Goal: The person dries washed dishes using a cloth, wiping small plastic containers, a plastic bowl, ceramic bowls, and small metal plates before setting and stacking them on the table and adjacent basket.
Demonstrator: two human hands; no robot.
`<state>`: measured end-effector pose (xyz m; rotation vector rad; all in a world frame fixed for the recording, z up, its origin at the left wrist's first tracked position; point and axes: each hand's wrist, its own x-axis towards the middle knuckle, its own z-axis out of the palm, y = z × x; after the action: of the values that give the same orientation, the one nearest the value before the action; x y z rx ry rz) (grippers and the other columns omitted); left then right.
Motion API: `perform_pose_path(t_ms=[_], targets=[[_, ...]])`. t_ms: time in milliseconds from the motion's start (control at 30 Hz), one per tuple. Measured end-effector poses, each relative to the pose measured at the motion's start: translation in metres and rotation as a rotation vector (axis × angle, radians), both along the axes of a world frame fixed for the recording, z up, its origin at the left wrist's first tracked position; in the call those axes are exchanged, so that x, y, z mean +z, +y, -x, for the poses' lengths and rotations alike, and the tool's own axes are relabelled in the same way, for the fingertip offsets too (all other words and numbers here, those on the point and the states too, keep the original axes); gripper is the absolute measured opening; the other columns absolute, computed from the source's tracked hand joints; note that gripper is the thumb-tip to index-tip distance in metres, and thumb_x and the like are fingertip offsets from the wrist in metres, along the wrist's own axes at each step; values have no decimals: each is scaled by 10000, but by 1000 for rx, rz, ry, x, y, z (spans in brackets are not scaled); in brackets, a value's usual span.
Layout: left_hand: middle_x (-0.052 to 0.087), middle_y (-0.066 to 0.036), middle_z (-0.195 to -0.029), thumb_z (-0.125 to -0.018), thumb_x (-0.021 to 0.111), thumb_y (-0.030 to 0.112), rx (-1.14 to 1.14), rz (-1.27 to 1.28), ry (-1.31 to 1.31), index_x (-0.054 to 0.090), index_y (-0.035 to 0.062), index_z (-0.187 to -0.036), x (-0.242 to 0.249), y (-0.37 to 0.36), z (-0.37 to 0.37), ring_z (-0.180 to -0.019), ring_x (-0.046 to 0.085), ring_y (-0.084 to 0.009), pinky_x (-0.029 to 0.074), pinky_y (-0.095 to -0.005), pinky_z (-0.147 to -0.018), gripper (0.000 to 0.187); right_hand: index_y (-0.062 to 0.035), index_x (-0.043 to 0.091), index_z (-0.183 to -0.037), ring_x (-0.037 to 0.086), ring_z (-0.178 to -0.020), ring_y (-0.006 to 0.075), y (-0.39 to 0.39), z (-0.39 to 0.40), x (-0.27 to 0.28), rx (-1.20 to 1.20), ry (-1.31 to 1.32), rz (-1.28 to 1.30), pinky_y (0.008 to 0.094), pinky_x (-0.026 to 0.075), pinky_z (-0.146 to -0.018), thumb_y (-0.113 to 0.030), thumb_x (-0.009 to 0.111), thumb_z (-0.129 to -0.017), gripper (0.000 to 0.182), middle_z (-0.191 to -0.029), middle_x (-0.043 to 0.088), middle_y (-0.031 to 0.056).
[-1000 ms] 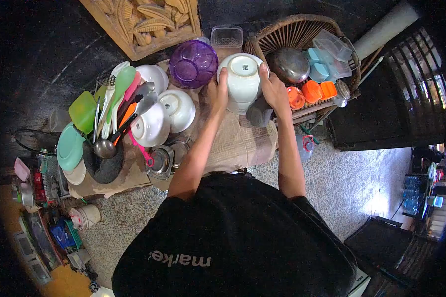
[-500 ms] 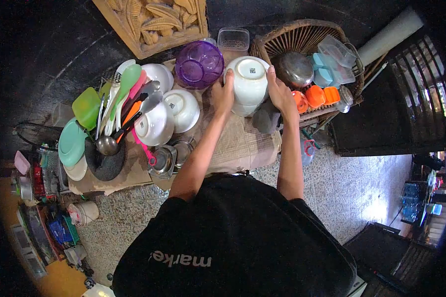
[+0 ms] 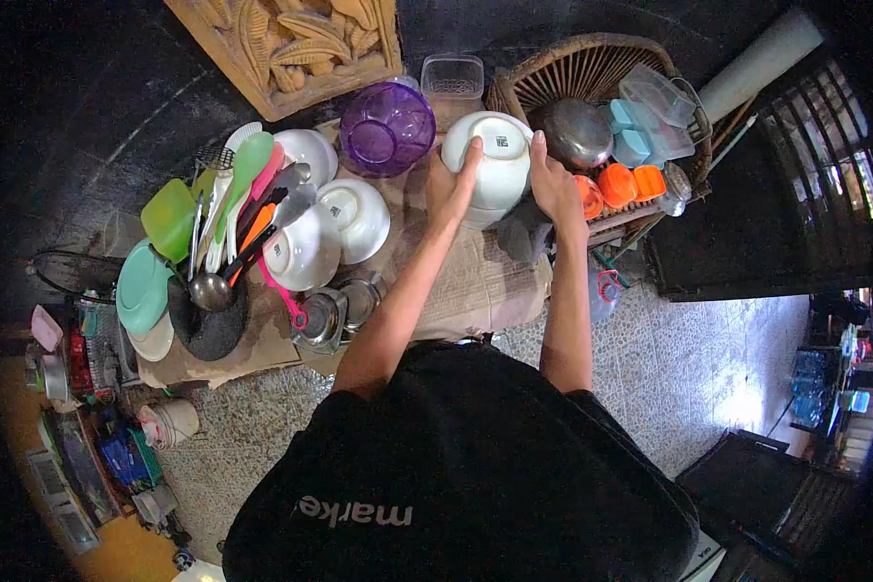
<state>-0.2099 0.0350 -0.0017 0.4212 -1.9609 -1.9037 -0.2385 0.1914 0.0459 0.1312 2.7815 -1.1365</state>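
Note:
A stack of upturned white bowls (image 3: 485, 184) is between my two hands, its base with a dark printed mark facing up. My left hand (image 3: 453, 189) grips the near left side, thumb tip on the base's edge. Around the right side is my right hand (image 3: 556, 192), its thumb also up by the base. The other fingers are mostly hidden behind the bowls. A dark grey cloth-like thing (image 3: 522, 236) lies just below my right hand. Left of the stack are a purple clear bowl (image 3: 386, 128) and more upturned white bowls (image 3: 357, 223).
Spoons, spatulas and a ladle (image 3: 210, 291) stand in a bunch over a stone mortar (image 3: 209, 335) on the left. A rattan basket (image 3: 592, 53) at right holds a metal bowl (image 3: 574, 134) and orange cups (image 3: 619, 184). Cardboard (image 3: 466, 281) covers the table.
The stack of white bowls has shifted slightly right and tilted a little. My left thumb has moved right, onto the edge of the bowl's base.

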Motion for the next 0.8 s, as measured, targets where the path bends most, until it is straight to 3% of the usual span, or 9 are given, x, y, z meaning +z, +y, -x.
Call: perform_pose_path(t_ms=[133, 300, 500, 600, 800], targets=[[645, -228, -1056, -823, 615, 607, -27, 19, -17, 514, -91, -1184, 3, -7, -1, -1009, 627, -308, 457, -392, -901, 792, 81, 586, -1181, 446, -1242, 476, 0, 0, 3, 43, -31, 0, 467, 329, -1045, -710, 110, -917, 960, -1175, 555, 361], [651, -218, -1054, -838, 605, 586, 17, 11, 18, 554, -65, -1167, 8, -7, -5, -991, 635, -295, 461, -382, -884, 731, 109, 629, -1077, 499, -1193, 473, 1, 7, 3, 13, -60, -49, 460, 367, -1013, -743, 184, -892, 979, -1114, 577, 375], [642, -219, -1112, -902, 543, 524, -31, -45, -43, 576, -53, -1192, -16, -17, 1, -1059, 603, -313, 426, -387, -937, 647, 154, 641, -966, 557, -1087, 490, -6, 2, 7, -37, 75, -20, 495, 420, -948, -696, 324, -892, 911, -1035, 590, 387], [613, -233, -1177, -934, 497, 500, -7, -145, -14, 547, -47, -1239, -17, -12, -1, -1118, 573, -322, 400, -390, -970, 629, 152, 637, -978, 560, -1087, 483, -10, 1, 12, -29, 80, -71, 495, 425, -943, -682, 351, -893, 887, -1036, 590, 384], [588, -244, -1214, -946, 468, 504, 8, -31, -26, 491, -49, -1291, 11, -4, -13, -1151, 559, -329, 393, -395, -982, 652, 141, 638, -976, 557, -1080, 489, -4, -4, 4, -71, 157, -8, 503, 426, -936, -659, 337, -907, 858, -1031, 591, 382]])
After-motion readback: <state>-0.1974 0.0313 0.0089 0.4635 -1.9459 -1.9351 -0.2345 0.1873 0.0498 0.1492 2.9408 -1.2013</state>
